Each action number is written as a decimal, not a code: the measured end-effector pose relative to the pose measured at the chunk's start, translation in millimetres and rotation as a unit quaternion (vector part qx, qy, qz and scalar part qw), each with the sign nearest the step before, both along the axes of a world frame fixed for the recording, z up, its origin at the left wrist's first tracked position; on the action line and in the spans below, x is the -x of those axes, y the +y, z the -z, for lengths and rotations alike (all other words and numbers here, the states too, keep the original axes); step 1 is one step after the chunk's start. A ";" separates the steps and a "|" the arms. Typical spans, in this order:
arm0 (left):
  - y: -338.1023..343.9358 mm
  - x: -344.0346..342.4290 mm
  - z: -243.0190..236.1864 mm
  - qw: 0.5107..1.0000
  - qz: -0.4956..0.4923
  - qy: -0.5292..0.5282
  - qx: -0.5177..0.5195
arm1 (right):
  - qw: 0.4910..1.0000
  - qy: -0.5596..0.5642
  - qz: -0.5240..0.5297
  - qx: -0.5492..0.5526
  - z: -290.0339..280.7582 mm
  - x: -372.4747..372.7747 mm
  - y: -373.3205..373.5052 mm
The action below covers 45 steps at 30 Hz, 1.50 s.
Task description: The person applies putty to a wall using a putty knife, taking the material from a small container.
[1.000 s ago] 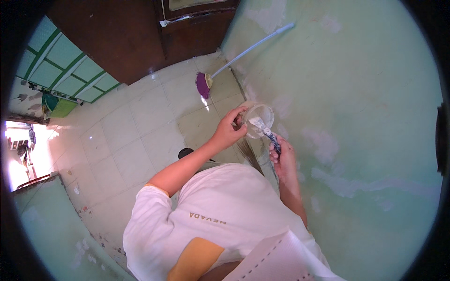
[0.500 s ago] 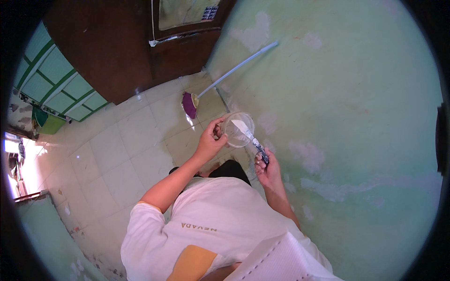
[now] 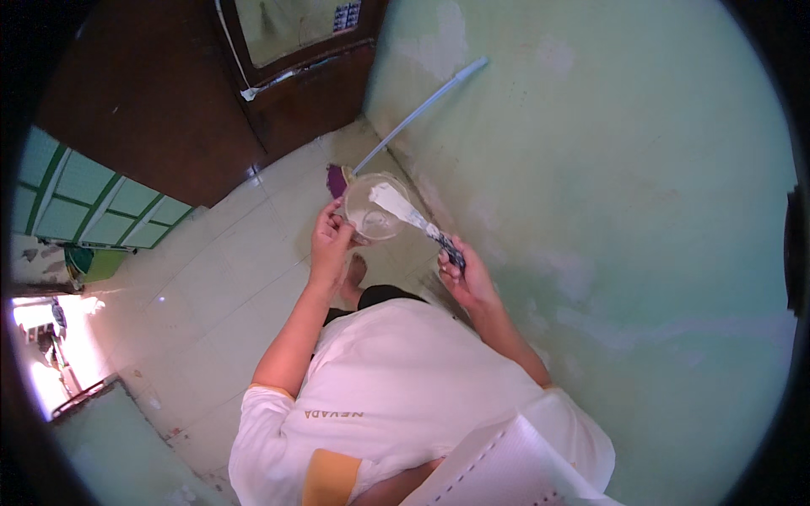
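My left hand [image 3: 332,234] is closed around the near left side of a round, clear plastic tub [image 3: 381,226]. The tub is tipped so that its inside shows, with whitish smears on it. My right hand [image 3: 471,277] grips the dark, paint-spattered handle of a putty knife [image 3: 412,216]. White paste coats the knife's blade, which lies across the tub's mouth and points up and left. Whether the blade touches the tub's rim I cannot tell.
A broom [image 3: 419,112] with a pale blue handle and purple head leans on the green wall [image 3: 641,185], which has whitish patches. Ahead stands a dark brown wooden cabinet [image 3: 169,93]. Pale floor tiles [image 3: 211,287] spread left, toward a green bin [image 3: 105,264] and a bright doorway.
Both hands, with the tub and putty knife, have shifted left in the picture, and the view itself has turned somewhat. More white paste now shows on the blade. Both grips stay the same.
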State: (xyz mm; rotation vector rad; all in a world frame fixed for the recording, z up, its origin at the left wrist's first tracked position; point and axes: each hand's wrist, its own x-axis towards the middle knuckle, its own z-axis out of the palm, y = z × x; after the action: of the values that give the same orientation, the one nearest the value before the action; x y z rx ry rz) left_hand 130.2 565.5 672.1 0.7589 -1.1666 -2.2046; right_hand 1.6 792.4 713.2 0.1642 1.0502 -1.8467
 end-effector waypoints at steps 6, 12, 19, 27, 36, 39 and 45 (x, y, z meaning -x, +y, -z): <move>9.9 -1.3 -4.2 0.998 -0.048 -0.039 0.004 | 0.997 -0.012 -0.063 0.036 21.3 26.0 -3.0; 11.8 8.3 -12.1 0.991 -0.057 -0.117 0.015 | 0.988 -0.018 -0.108 0.108 27.8 40.4 -5.5; -8.8 32.8 -33.3 0.996 -0.046 -0.080 0.017 | 0.982 0.019 -0.132 0.131 21.3 46.5 -18.1; -51.8 33.8 -29.2 0.998 0.039 -0.055 0.013 | 0.994 0.068 -0.030 0.081 7.6 11.0 -47.2; -106.1 8.1 -19.6 0.975 0.213 -0.059 0.036 | 0.984 0.137 0.105 0.033 3.9 -89.8 -86.6; -128.9 -15.5 -14.1 0.967 0.241 -0.074 0.026 | 0.983 0.119 0.138 0.014 6.2 -141.9 -109.7; -159.0 -57.5 -1.7 0.954 0.291 -0.077 0.010 | 0.974 0.121 0.190 -0.005 5.3 -204.6 -138.6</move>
State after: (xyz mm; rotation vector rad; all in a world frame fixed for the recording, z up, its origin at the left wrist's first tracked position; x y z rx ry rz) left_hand 187.7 406.5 673.8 0.6432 -1.6558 -2.6294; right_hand 206.3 653.9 707.9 0.1558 1.2624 -2.2502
